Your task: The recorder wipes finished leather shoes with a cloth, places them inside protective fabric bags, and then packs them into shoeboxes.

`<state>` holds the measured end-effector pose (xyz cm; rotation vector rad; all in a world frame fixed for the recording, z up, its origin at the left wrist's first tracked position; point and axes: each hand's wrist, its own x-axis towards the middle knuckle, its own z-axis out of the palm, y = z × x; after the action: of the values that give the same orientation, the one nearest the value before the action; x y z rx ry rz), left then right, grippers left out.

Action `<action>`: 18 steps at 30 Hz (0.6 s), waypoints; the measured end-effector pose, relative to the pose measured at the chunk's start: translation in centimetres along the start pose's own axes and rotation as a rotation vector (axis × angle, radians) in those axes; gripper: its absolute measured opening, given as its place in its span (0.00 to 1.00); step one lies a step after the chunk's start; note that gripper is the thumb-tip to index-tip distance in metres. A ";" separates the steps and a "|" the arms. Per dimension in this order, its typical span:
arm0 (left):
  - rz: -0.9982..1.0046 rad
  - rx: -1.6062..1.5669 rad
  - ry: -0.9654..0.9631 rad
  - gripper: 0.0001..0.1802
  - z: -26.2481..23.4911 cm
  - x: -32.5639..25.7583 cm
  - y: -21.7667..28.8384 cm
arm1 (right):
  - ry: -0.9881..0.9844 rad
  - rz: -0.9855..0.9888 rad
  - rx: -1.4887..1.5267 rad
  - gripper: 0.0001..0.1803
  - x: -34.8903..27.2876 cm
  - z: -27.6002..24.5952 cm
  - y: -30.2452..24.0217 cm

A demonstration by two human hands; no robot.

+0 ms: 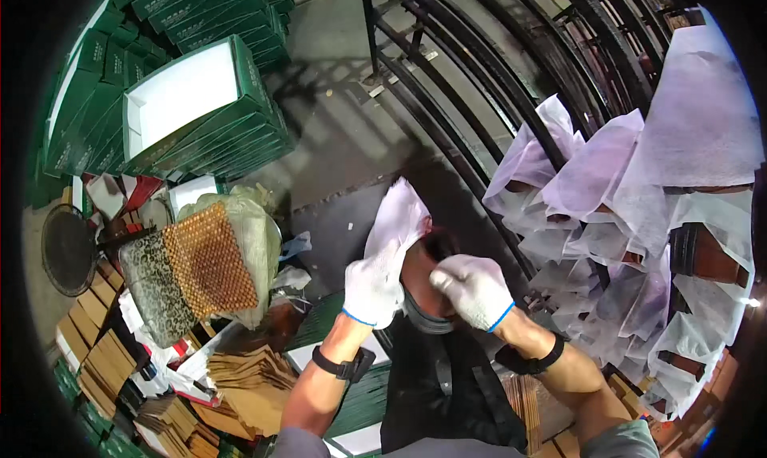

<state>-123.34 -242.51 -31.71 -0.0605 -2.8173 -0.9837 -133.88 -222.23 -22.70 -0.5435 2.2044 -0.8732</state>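
A brown leather shoe (pixel 419 276) with a dark rim is in front of me, held between my two hands. My left hand (pixel 374 290), in a white knit glove with a blue cuff edge, is closed on its left side. White tissue paper (pixel 398 215) sticks out above that hand and lies against the shoe's far end. My right hand (pixel 476 293), gloved the same way, is closed on the shoe's right side, its thumb toward the middle. The fingertips of both hands are partly hidden.
At right, a black metal rack (pixel 471 67) carries several brown shoes partly wrapped in white tissue (pixel 591 170). Green boxes (pixel 264 122) are stacked at far left, with an open white-lined one (pixel 188 99) on top. A bead-covered seat (pixel 212 258) and folded brown cardboard (pixel 252 378) are at left.
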 end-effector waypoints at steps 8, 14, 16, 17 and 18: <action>-0.037 -0.020 0.077 0.22 -1.9 2.2 1.4 | -0.014 -0.231 -0.323 0.05 -0.7 0.7 -0.3; -0.064 -0.150 -0.065 0.28 -3.0 2.4 3.2 | 0.256 0.117 0.279 0.12 0.6 1.8 2.2; -0.538 -0.556 -0.067 0.26 -2.5 1.0 3.9 | 0.372 0.607 0.953 0.15 0.7 0.8 1.0; -0.606 -0.615 0.005 0.21 -2.1 -0.9 3.2 | 0.358 0.523 0.812 0.11 0.8 1.5 0.1; -0.682 -0.664 0.056 0.18 -2.5 -0.3 3.6 | 0.518 0.269 0.588 0.09 0.7 3.1 1.2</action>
<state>-122.37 -241.25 -27.62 0.8741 -2.3397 -1.9683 -132.25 -223.12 -25.57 0.2875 2.2177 -1.5544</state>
